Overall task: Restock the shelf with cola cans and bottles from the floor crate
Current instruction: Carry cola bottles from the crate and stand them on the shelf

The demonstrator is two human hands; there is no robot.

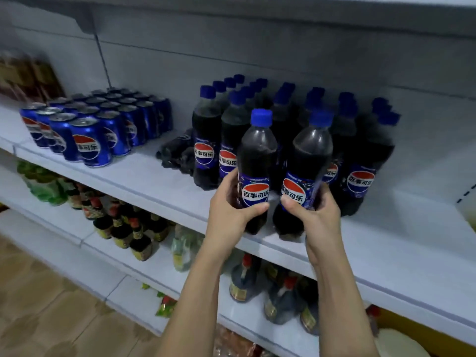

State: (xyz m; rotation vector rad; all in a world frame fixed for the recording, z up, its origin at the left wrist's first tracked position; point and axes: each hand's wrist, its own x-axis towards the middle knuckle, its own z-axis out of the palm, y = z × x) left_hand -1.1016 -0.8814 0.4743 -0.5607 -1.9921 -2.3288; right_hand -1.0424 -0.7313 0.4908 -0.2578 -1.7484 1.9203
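On the white shelf (144,173), far left, blurred brown packages (28,76) stand against the back wall. Next comes a block of blue cola cans (95,122) in tight rows, the front ones showing a red, white and blue globe with the white characters 百事可乐 across it. Just right of the cans, a dark bottle lies on its side (175,153) against the standing stock. Then the rows of upright cola bottles (283,119), dark liquid, blue caps, the same 百事可乐 globe on blue labels; smaller print above the logos is too blurred to read. At the shelf's front edge the left hand (231,212) grips one bottle (256,161) round its label, thumb across the front, fingers wrapped behind. Close beside it the right hand (316,215) grips a second bottle (309,163) the same way, thumb on the label's lower edge. Both bottles stand upright with their bases at the shelf's front lip, in front of the stocked rows. Below, a lower shelf (123,256) holds dark sauce bottles (128,228) with red caps and yellow labels, their writing unreadable
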